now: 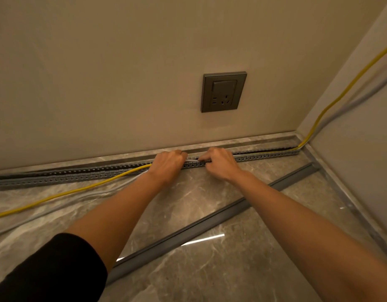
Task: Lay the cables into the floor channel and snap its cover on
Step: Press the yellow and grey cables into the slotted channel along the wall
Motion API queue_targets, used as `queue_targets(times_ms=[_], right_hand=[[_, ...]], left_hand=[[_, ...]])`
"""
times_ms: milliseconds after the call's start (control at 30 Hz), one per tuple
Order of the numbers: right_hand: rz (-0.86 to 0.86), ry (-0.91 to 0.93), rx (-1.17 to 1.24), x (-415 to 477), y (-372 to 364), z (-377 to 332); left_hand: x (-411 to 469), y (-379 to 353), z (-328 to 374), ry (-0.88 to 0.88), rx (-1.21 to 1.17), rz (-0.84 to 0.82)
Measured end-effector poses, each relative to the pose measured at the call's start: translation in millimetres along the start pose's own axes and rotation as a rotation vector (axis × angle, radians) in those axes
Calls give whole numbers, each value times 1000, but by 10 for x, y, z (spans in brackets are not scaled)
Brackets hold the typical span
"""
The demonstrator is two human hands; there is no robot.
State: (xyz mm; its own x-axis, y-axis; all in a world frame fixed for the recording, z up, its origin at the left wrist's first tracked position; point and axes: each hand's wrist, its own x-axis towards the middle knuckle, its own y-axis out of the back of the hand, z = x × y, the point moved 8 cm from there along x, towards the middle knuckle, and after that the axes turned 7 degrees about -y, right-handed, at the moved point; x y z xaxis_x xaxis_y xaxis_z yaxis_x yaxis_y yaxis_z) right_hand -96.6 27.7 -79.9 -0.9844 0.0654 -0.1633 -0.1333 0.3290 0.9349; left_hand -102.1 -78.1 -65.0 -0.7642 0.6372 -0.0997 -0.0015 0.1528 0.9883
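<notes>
A grey slotted floor channel point(79, 174) runs along the foot of the wall from the left edge to the right corner. A yellow cable point(79, 189) and a grey cable point(64, 198) lie loose on the floor at the left and climb into the channel by my left hand point(167, 163). Right of my hands both cables lie in the channel, then rise up the right wall. My left hand grips the cables at the channel, fingers curled. My right hand point(219, 162) pinches them down into the slots. The long grey cover point(210, 223) lies slantwise on the floor under my right forearm.
A dark grey wall socket point(223, 91) sits on the beige wall above my hands. The floor is glossy grey marble tile point(210, 273) with a matching skirting strip point(122, 156). The side wall closes the corner at the right.
</notes>
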Motion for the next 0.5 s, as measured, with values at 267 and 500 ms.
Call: queue_targets(times_ms=[267, 500], right_hand=[[23, 38, -123, 0, -61, -98], [60, 18, -96, -38, -66, -30]], left_hand=[[22, -84, 73, -5, -10, 43], [55, -54, 111, 69, -23, -34]])
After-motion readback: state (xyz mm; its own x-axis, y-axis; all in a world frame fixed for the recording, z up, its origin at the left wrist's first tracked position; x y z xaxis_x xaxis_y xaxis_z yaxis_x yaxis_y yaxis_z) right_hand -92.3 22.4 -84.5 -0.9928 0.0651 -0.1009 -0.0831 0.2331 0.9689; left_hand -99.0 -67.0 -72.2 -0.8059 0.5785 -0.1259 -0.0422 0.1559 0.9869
